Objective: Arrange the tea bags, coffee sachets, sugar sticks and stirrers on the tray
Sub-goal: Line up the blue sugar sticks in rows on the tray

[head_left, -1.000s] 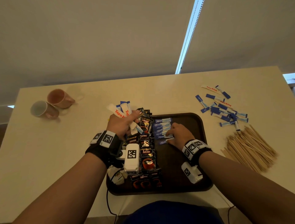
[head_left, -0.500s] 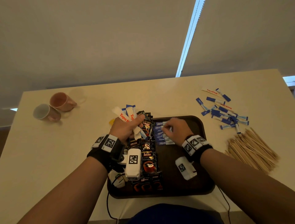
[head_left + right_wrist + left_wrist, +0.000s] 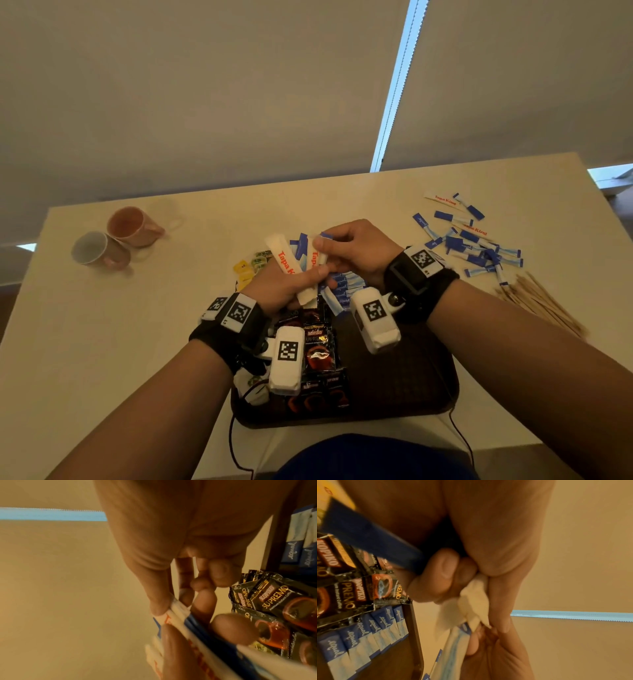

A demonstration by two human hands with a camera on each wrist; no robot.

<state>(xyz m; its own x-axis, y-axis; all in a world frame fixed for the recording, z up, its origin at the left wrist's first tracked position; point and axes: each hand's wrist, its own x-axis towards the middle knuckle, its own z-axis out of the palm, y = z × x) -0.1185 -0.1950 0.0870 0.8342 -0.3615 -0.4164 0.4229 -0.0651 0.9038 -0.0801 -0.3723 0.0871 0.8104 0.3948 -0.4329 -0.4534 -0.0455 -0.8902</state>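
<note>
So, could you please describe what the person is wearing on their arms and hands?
Both forearms are bare, with no sleeves or gloves. Each wrist carries a black strap bearing white squares printed with black-and-white square codes. A white box-shaped camera unit with the same kind of code hangs from the left hand strap, and another from the right hand strap. Thin black cables trail toward the body.

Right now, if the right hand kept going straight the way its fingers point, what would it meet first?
The right hand points left across the tray's far end, and its fingertips already pinch a stick in the bundle that the left hand grips. So it meets that bundle first, then probably the left hand's fingers.
</note>
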